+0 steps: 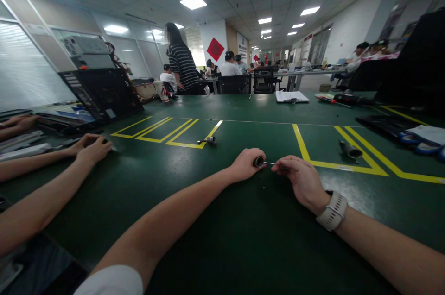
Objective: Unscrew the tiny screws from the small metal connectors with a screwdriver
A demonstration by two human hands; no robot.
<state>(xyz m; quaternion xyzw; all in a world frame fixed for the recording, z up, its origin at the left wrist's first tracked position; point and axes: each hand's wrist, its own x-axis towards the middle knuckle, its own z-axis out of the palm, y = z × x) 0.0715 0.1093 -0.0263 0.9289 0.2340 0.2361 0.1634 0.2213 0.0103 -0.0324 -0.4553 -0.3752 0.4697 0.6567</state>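
My left hand is closed around a dark cylindrical part with a round metal rim, its open end facing me. My right hand, with a pale watch on the wrist, pinches a thin metal rod whose far end reaches the cylindrical part. Two tiny rings lie on the green table just below my left hand. Farther off, a small metal cylinder with a thin stem rests by a yellow taped outline. To the right sits another dark metal cylinder inside yellow tape.
The green table carries yellow tape outlines. A co-worker's hands rest at the left, near a black equipment case. White papers lie at the far edge; a black tray and blue-and-white items are at right.
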